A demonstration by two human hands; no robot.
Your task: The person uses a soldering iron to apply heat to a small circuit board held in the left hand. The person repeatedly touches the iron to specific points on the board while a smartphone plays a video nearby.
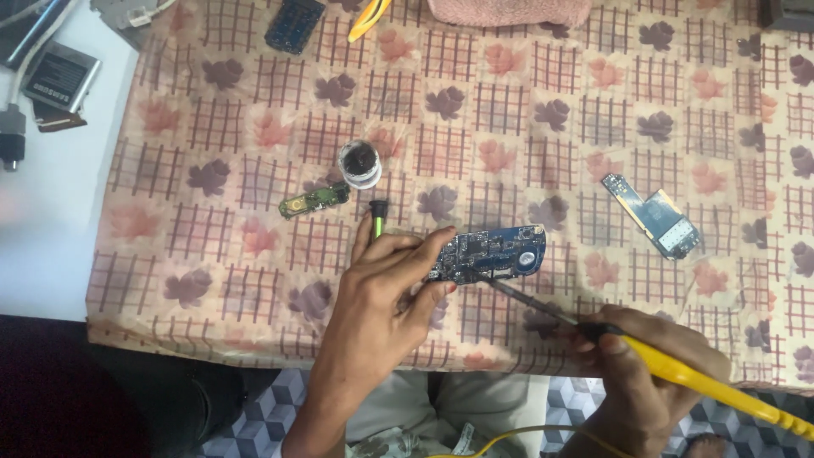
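White table (51, 254), mostly under a checked leaf-print cloth (526, 110). On the cloth: small round tin (360, 163) mid-left, green board strip (314, 200) just beside it, second blue board (653, 216) off to the right. Far edge: dark keypad (293, 23), yellow tool (370, 19), pink towel (509, 10). On bare table far left: phone battery (59, 76), cable plug (11, 136).
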